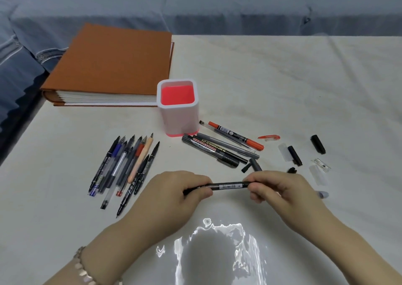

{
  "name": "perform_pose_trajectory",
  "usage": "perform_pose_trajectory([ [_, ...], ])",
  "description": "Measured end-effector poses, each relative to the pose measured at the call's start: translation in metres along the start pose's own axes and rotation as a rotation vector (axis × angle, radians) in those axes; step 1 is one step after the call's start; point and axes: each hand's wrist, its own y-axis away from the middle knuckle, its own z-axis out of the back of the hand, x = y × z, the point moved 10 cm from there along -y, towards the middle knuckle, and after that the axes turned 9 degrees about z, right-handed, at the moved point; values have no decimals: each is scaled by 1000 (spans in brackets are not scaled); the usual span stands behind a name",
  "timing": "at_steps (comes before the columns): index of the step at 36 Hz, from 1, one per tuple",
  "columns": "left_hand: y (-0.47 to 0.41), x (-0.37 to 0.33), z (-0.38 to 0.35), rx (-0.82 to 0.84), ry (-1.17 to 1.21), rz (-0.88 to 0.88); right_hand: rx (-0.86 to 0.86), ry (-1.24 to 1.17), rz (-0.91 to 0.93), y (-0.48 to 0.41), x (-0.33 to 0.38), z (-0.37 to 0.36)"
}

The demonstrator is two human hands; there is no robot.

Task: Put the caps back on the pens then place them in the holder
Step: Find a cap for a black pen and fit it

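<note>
1. A table [282,78] under a pale cloth stands against blue-grey cushions; a thick orange-brown album [113,67] lies at its far left corner.
2. A white holder [178,119] with a coral-red inside stands upright near the middle of the table, with nothing visible in it.
3. Left of the holder lies a fan of uncapped pens [124,167], tips pointing away; right of it lies a second cluster of markers [219,148], most of which look capped.
4. Loose caps [294,155], some black and some clear, are scattered at the right, well apart from the fan.
5. Both hands hold one slim black pen [228,185] level above the cloth. The left hand [174,195] is closed around one end, and the right hand [280,189] pinches the other end with fingertips, apparently pressing a cap home; the joint itself is hidden.
6. The pen is probably light, stiff and smooth, so a firm mid-barrel grip would steady it, with the cap pushed straight along the axis.
</note>
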Motion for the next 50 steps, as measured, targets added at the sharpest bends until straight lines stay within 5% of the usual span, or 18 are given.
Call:
perform_pose_trajectory([
  [9,-5,10,-13,-11,-39,2,272,364,63,-4,3,-38],
  [19,10,83,39,-328,-226,310,-144,644,-69,-54,-17,25],
  [24,11,102,49,-343,-351,424,-117,603,-113,-75,-36,13],
  [43,-33,94,40,-315,-597,429,-2,548,-196,19,-62,39],
  [50,-24,54,38,-387,-280,290,-80,540,-196,18,-59,51],
])
